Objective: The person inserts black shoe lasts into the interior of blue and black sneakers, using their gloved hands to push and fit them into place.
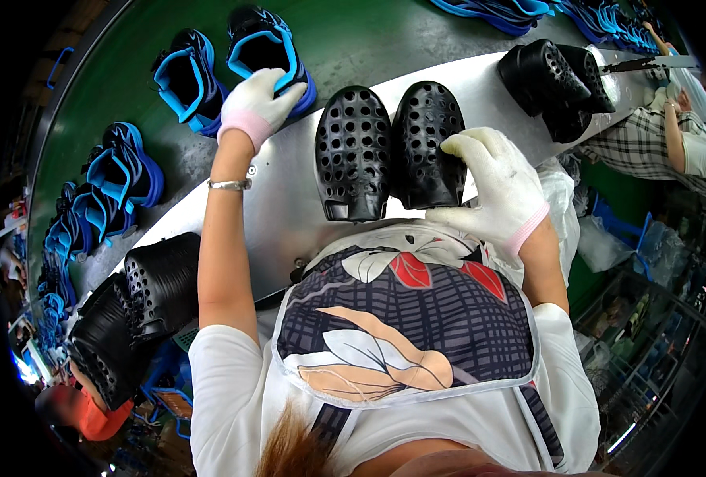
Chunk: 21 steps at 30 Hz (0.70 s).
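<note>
My left hand, in a white glove with a pink cuff, reaches to the back of a black and blue sneaker. Its fingers and thumb close at the heel collar, and part of the heel is hidden behind the glove. Two black shoe forms covered in round holes stand side by side in front of me. The left form is untouched. On the right form, my gloved right hand grips the right side, fingers along its edge and thumb near its lower end.
Another sneaker sits left of the held one, with several more along the green belt. A metal ledge borders the belt. Black forms lie at the ledge's left and right. Another person is at far right.
</note>
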{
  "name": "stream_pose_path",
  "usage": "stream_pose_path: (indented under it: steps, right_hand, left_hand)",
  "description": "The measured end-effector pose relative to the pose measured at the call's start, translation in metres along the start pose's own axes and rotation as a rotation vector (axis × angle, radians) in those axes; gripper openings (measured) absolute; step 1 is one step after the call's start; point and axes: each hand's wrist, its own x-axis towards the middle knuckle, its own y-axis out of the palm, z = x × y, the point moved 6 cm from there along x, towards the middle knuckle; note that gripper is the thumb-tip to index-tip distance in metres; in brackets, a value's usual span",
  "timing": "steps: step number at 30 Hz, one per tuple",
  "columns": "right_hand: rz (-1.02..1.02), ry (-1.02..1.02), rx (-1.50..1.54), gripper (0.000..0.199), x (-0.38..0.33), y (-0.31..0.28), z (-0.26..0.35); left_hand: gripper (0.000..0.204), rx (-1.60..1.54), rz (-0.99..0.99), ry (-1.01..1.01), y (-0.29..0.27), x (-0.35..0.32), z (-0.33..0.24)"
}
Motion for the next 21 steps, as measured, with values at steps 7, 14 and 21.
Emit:
stream_pose_path:
  steps: [7, 14, 21]
  right_hand:
    - [0.029, 0.112, 0.278, 0.065, 0.004, -0.022, 0.003]
    - [-0.148, -0.219, 0.235, 0.073, 0.049, -0.041, 0.048]
    - [-0.077, -0.423, 0.288, 0.077, 0.078, -0.019, 0.098]
  left_hand:
    - [0.047, -0.148, -0.140, 0.006, -0.025, -0.018, 0.007]
    - [0.051, -1.115, -0.001, 0.166, -0.080, -0.049, -0.052]
    - [0.074, -1.882, 0.214, 0.258, -0.061, -0.078, -0.070]
